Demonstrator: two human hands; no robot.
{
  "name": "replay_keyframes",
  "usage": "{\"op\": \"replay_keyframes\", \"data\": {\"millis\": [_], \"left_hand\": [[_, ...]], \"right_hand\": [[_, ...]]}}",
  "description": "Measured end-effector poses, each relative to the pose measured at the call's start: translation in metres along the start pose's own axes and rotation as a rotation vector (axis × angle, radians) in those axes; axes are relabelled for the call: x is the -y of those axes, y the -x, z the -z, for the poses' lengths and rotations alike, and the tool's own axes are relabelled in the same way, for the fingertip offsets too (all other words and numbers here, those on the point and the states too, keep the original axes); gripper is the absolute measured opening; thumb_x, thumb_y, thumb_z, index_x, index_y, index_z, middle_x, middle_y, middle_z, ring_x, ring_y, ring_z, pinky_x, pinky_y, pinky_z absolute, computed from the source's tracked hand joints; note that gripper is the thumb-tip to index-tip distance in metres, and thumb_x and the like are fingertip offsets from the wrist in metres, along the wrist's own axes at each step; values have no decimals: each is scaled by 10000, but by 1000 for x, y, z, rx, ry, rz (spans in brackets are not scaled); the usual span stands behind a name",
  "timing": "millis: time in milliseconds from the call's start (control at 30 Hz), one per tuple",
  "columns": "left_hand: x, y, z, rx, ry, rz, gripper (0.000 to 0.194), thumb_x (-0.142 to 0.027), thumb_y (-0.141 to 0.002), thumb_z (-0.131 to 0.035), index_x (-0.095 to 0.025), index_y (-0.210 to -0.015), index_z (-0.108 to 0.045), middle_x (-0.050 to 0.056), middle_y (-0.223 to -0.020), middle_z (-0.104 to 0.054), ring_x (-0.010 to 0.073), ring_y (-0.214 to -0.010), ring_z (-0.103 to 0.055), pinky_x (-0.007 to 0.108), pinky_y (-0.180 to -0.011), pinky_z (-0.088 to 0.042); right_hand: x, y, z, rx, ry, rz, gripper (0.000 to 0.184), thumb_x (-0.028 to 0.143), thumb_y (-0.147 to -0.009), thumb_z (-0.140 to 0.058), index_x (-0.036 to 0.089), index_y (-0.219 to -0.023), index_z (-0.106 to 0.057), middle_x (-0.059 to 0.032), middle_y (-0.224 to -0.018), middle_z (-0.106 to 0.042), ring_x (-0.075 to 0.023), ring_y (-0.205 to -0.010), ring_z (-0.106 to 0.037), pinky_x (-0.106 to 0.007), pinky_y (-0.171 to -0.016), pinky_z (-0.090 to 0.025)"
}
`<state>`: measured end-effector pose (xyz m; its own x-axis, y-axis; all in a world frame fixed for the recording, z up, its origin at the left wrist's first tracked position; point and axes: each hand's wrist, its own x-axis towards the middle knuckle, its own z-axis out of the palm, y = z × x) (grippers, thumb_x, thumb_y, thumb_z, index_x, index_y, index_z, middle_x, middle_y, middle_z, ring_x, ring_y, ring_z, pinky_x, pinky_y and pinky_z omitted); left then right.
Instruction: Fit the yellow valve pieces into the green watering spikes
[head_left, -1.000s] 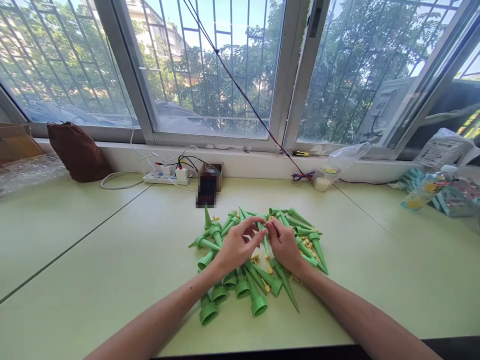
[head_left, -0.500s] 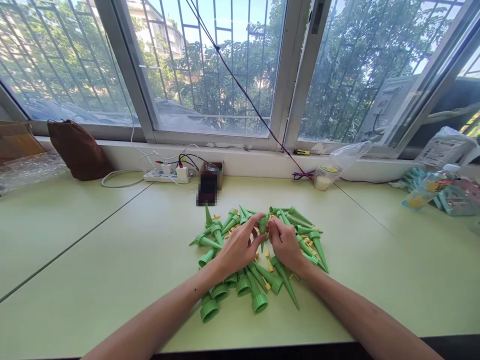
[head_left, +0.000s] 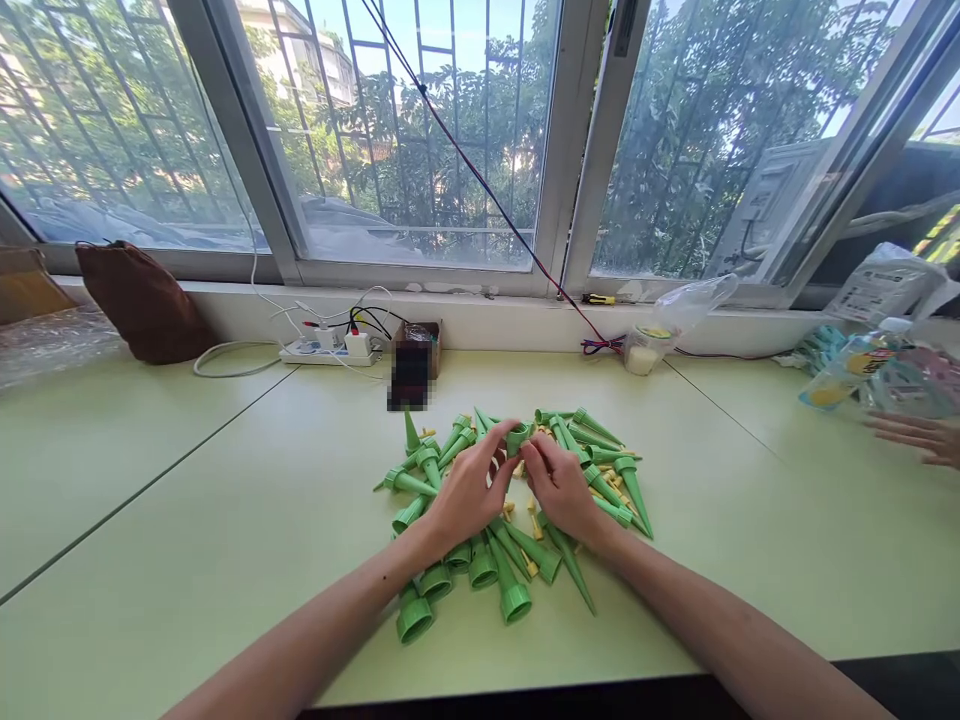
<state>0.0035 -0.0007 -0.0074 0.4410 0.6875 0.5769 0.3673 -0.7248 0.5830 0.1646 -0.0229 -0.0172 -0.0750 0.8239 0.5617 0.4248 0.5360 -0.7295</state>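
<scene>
My left hand (head_left: 471,492) holds a green plastic watering spike (head_left: 517,440) between thumb and fingers, its wide open end turned up. My right hand (head_left: 559,483) is closed in a pinch against the side of that spike; whatever sits between its fingertips is hidden. Around and under both hands lies a loose pile of similar green cone spikes (head_left: 514,603), pointing many ways. Small yellow plastic pieces (head_left: 535,522) are scattered among them, more of them by the spikes at the right (head_left: 631,490).
Along the back of the table (head_left: 750,560) stand a power strip (head_left: 328,352), a small box (head_left: 431,340), a brown bag (head_left: 142,305) and a bagged jar (head_left: 646,352). A plastic bottle (head_left: 855,368) lies at the right, near another person's hand (head_left: 915,435).
The spike in my left hand has come up from the pile and tilted, so its open end shows. My right fingers have closed in on its side. Another person's hand has appeared at the right edge.
</scene>
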Motion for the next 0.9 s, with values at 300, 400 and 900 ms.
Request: {"op": "replay_keyframes", "data": {"millis": [300, 400, 900], "left_hand": [[-6, -3, 4, -27, 101, 66, 580, -116, -876, -496, -226, -1439, -410, -12, -797, -571, 124, -706, -559, 258, -723, -491], [-9, -5, 4, -31, 284, 116, 537, -149, -895, -506, -230, -1418, -416, -24, -783, -532, 97, -653, -527, 221, -663, -495], [-8, -5, 4, 95, 698, 283, 529, -368, -895, -649, -207, -1355, -443, 34, -829, -668, 115, -635, -623, 207, -571, -490]], "right_hand": [[7, 3, 0, 43, -124, 11, 155, 366, -952, -525, 221, -916, -481, 29, -648, -520, -140, -549, -490, -272, -505, -398], [7, 3, -2, 17, -151, -3, 162, 374, -954, -524, 218, -948, -481, -1, -699, -595, -157, -589, -569, -285, -525, -442], [7, 5, -4, -71, -106, 67, 130, 310, -919, -564, 224, -908, -466, 71, -600, -437, -103, -481, -421, -231, -465, -374]]}}
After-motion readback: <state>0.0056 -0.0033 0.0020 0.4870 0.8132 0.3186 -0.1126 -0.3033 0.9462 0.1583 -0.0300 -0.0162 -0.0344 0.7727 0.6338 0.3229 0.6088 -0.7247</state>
